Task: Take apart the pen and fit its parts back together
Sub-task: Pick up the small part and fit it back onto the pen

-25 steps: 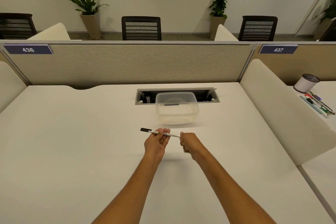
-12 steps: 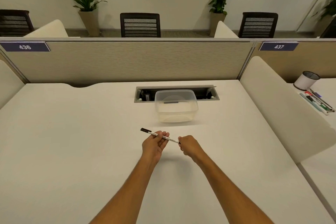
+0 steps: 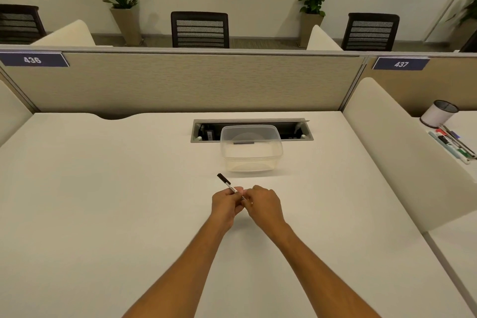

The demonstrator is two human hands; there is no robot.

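White desk (image 3: 103,214) — beige partition (image 3: 180,82) behind.

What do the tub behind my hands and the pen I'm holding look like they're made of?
Tub: looks like clear, slightly frosted plastic; the desk and the cable tray behind show through its walls. Pen: probably plastic, a white barrel with dark print and a matte black end. It is small in view, so the finish is a guess. Both hands grip it, the left hand and the right hand.

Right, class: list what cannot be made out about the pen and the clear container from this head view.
- Pen: near end hidden by the left hand and right hand; whether its parts are separated cannot be told.
- Barrel print: too small.
- Dark strip seen through the clear container: unidentifiable.
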